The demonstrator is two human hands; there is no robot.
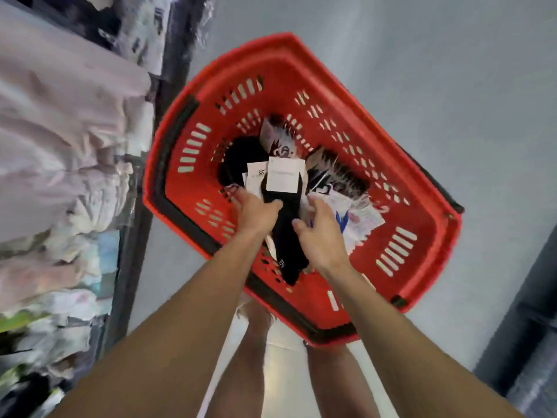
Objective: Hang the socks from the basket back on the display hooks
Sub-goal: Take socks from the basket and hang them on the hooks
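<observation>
Floor: grey, plain, under and all round basket.
Rack: left of basket, packed with pale bagged garments; dark upright post along the side facing basket.
Basket: red plastic, slotted walls, black handles folded down along the rim; standing on floor, seen from above.
Legs: bare, showing past basket's near edge.
Loose socks: piled on basket bottom; striped black-and-white pair toward the right wall, white-and-blue pack nearer the right hand, another black piece toward the left wall. Prints too blurred to read.
Black sock: carded pair, centre of basket to its near wall, toe end reaching the near rim; lying over the pile.
Left hand: inside basket, near-left of centre; thumb across black sock, fingers curled under it, gripping.
Right hand: inside basket, just right of black sock; fingers loosely spread, holding nothing; thumb at the sock's edge, contact cannot be told.
Card: white, on black sock's far end, at basket centre.
</observation>
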